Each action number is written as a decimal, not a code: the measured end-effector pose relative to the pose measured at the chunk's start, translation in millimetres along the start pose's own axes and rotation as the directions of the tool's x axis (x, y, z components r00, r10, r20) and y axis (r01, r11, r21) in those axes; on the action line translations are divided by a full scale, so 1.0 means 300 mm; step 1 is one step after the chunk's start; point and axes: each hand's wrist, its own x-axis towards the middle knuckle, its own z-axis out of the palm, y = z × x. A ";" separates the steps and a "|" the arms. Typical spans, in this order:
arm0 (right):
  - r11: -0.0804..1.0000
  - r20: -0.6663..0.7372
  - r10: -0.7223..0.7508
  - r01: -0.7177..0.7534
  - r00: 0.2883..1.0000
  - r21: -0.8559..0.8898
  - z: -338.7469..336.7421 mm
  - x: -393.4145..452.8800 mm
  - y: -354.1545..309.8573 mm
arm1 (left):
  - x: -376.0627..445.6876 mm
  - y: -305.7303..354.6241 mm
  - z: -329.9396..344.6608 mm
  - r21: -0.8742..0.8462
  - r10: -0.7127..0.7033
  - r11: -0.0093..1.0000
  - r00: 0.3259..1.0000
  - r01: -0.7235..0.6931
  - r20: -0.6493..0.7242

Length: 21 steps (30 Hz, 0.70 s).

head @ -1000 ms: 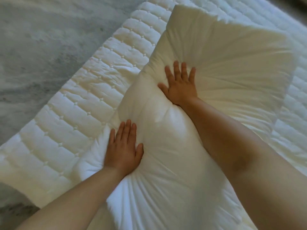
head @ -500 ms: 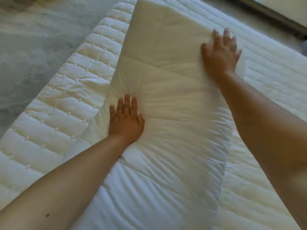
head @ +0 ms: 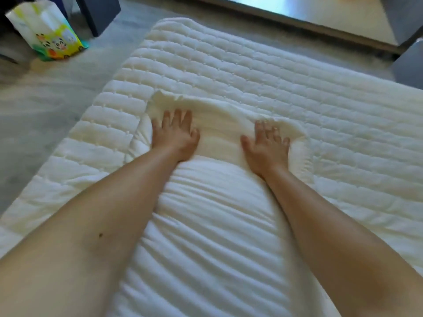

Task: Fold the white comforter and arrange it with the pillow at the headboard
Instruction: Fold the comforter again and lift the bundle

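The white comforter (head: 212, 225) lies folded into a long, thick strip down the middle of the quilted mattress (head: 297, 92), running from the bottom of the view away from me. My left hand (head: 176, 133) presses flat on its far end near the left corner, fingers spread. My right hand (head: 266, 147) presses flat near the far right corner, fingers apart. Both palms are down and neither hand grips the fabric. The far edge bunches up just beyond my fingertips. No pillow is in view.
Grey floor (head: 45, 106) runs along the mattress's left side. A colourful printed bag (head: 49, 30) stands on the floor at the top left beside dark furniture legs (head: 100, 12). A low bright ledge (head: 309, 17) lies beyond the mattress's far edge.
My right hand came back from the far right corner and now lies level with my left hand on the comforter's end. The raised far flap has been laid flat. My view has tilted up.
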 end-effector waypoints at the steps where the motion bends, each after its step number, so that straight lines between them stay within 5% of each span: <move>1: 0.999 -0.039 0.038 -0.038 0.999 0.024 0.004 0.022 0.058 | 0.030 0.004 0.066 -0.014 0.005 1.000 1.000 -0.005 -0.001; 5: 0.989 -0.046 0.145 -0.144 0.988 0.015 0.113 0.097 0.145 | 0.113 0.066 0.159 0.010 0.030 1.000 0.999 -0.030 -0.036; 21: 0.986 -0.184 0.153 -0.138 0.971 0.095 0.242 0.140 0.116 | 0.167 0.028 0.270 -0.070 0.006 0.997 0.968 -0.025 -0.249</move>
